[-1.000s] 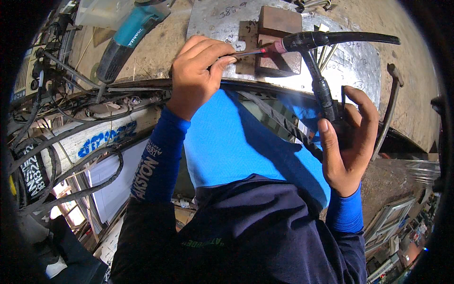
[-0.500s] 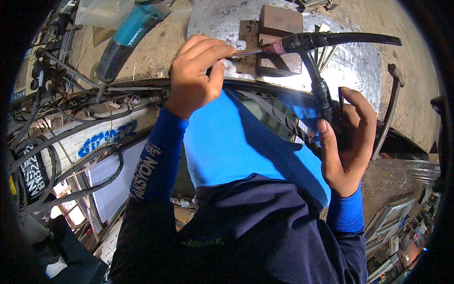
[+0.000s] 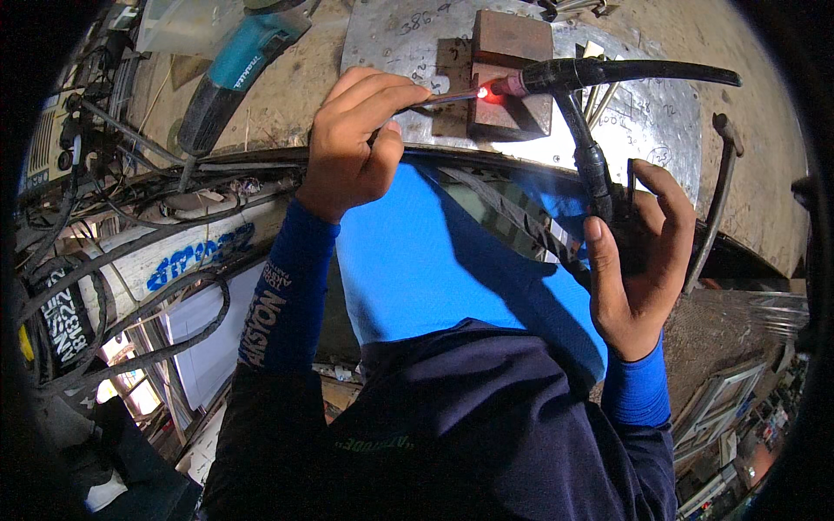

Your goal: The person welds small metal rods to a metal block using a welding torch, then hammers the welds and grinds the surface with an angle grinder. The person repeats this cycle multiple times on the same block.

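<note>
My left hand (image 3: 354, 143) is closed in a pinch on a thin metal rod (image 3: 450, 96) that points right. The rod's far end meets a small bright spot with a red glow (image 3: 486, 94) on the front of two brownish metal blocks (image 3: 512, 39). My right hand (image 3: 641, 278) is closed around the handle of a black TIG welding torch (image 3: 584, 143); some of its fingers are hidden behind the handle. The torch's pinkish cup (image 3: 514, 84) faces left, close to the glow, while its long black back cap (image 3: 669, 72) sticks out to the right.
Both blocks rest on a marked metal plate (image 3: 382, 43) on the worktable. A teal and black power tool (image 3: 239, 74) lies at the far left. Several thin rods (image 3: 599, 102) lie behind the torch. At the right a bent metal bar (image 3: 717, 204) leans over the table edge; cables (image 3: 104, 260) hang at left.
A bright spot and red glow have appeared at the torch tip. My left hand has shifted slightly left with the rod. The right hand has barely moved.
</note>
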Demonstrator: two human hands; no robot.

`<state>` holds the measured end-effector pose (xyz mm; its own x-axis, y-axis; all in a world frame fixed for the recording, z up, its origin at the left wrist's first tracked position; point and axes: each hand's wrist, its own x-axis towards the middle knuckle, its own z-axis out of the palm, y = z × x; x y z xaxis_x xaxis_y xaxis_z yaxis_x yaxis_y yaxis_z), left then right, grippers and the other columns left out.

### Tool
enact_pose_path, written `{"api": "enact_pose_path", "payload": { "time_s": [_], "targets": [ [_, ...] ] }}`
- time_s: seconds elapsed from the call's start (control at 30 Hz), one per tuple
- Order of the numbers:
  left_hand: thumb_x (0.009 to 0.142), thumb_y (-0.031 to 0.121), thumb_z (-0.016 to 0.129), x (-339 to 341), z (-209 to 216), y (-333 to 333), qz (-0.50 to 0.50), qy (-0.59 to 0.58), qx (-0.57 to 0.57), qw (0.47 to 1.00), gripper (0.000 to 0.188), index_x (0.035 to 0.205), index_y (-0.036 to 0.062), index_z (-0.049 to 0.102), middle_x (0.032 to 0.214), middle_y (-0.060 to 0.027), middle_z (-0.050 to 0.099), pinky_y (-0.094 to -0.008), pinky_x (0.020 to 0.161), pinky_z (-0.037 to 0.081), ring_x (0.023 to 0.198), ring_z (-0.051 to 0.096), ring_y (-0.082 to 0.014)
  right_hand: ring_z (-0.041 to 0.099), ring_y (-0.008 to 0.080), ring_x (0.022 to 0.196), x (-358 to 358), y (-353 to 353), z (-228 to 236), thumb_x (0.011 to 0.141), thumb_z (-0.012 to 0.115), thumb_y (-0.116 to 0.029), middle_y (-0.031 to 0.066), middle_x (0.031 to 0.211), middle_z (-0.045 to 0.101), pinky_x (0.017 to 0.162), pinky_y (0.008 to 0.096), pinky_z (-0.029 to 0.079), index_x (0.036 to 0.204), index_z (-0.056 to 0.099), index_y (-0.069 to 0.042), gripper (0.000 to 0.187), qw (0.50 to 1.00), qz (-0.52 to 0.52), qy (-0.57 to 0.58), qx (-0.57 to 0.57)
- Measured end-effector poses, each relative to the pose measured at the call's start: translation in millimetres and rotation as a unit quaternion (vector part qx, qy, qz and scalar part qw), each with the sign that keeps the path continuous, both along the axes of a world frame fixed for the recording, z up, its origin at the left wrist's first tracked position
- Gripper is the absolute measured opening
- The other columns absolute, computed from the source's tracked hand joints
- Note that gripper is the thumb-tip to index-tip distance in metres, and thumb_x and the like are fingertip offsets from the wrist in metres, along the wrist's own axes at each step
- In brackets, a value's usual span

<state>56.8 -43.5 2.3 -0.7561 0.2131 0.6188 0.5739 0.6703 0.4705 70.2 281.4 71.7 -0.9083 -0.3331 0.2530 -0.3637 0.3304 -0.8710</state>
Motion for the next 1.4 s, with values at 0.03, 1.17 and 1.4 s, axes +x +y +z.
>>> {"api": "enact_pose_path", "payload": {
  "time_s": [0.03, 1.17, 1.4],
  "targets": [
    [0.075, -0.002, 0.054, 0.6, 1.1, 0.7, 0.002, -0.002, 0.001, 1.000, 0.036, 0.105, -0.0032, 0.074, 0.102, -0.0205, 0.074, -0.0467, 0.090, 0.056, 0.095, 0.068, -0.0375, 0.064, 0.0249, 0.127, 0.1, 0.0, -0.4, 0.095, 0.070, 0.007, 0.0193, 0.141, 0.059, 0.108, 0.0364, 0.050, 0.147, 0.046, 0.006, 0.057, 1.000, 0.000, -0.003, -0.001],
    [0.094, 0.003, 0.070, 10.4, 58.4, 18.8, 0.061, -0.113, -0.063, 0.990, 0.010, 0.104, 0.0003, 0.072, 0.094, -0.0160, 0.067, -0.0392, 0.079, 0.053, 0.085, 0.065, -0.0326, 0.069, 0.0318, 0.119, -46.0, 233.2, -56.3, 0.105, 0.071, -0.032, 0.0250, 0.134, 0.069, 0.103, 0.0411, 0.052, 0.138, 0.063, 0.005, 0.050, 0.903, -0.310, 0.082, 0.286],
    [0.094, 0.009, 0.073, 9.6, 78.9, 25.4, 0.093, -0.129, -0.164, 0.974, 0.008, 0.097, 0.0022, 0.070, 0.084, -0.0158, 0.065, -0.0420, 0.070, 0.048, 0.077, 0.063, -0.0355, 0.076, 0.0376, 0.092, -161.1, 227.6, -69.4, 0.102, 0.068, -0.047, 0.0243, 0.104, 0.076, 0.082, 0.0453, 0.057, 0.121, 0.068, 0.006, 0.056, 0.842, -0.301, 0.015, 0.447]
  ]
}}
